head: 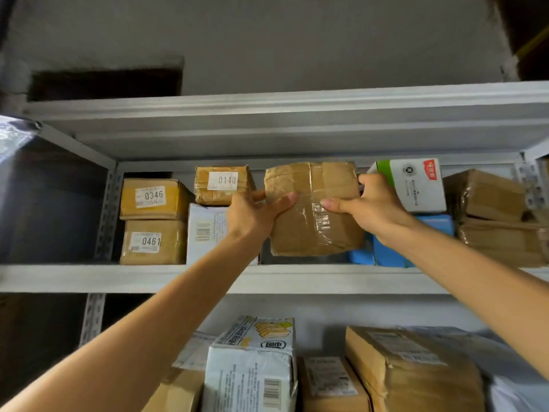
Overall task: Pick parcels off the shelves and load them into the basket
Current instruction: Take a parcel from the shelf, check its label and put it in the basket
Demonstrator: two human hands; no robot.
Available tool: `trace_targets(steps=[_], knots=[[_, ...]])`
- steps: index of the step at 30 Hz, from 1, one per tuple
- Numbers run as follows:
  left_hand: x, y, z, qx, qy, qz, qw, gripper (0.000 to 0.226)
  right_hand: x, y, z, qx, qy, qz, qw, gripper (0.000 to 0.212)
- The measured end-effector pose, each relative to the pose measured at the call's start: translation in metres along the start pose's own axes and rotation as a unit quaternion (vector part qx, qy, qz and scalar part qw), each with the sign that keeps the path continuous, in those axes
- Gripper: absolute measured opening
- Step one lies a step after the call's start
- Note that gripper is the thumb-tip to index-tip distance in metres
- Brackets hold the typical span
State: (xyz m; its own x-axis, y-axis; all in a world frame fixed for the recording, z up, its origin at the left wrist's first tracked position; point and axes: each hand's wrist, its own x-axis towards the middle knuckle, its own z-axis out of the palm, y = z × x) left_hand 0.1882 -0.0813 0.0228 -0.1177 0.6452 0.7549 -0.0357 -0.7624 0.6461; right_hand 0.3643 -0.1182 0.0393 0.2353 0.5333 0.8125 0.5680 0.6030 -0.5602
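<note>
Taped brown parcel (pixel 312 215) at the middle of the upper shelf (pixel 178 278), near its front edge. Left hand (pixel 255 214) and right hand (pixel 372 203) grip its sides, thumbs on its front face. At left, carton 0140 (pixel 222 182); at right, white carton (pixel 416 185) atop blue box (pixel 416 248).

Most of my fingers are hidden behind the taped parcel (pixel 312 209); mainly the thumbs show on its front. My left hand (pixel 252 215) covers part of the white box (pixel 205 230), and my right hand (pixel 374 206) and wrist cover much of the blue box (pixel 389 254) (its print unreadable). The lower boxes (pixel 249 370) run off the bottom edge.
</note>
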Motion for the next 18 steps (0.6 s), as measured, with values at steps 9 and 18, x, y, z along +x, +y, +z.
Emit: trace_targets(steps=[9,18], knots=[[0.006,-0.038,0.006,0.164,-0.084,0.077,0.980,0.037,0.009,0.061,0.014,-0.001,-0.038,0.043,0.998,0.056],[0.016,-0.065,0.004,0.231,0.029,0.138,0.963,0.037,0.015,0.074,0.038,-0.039,-0.056,0.014,0.998,0.057]])
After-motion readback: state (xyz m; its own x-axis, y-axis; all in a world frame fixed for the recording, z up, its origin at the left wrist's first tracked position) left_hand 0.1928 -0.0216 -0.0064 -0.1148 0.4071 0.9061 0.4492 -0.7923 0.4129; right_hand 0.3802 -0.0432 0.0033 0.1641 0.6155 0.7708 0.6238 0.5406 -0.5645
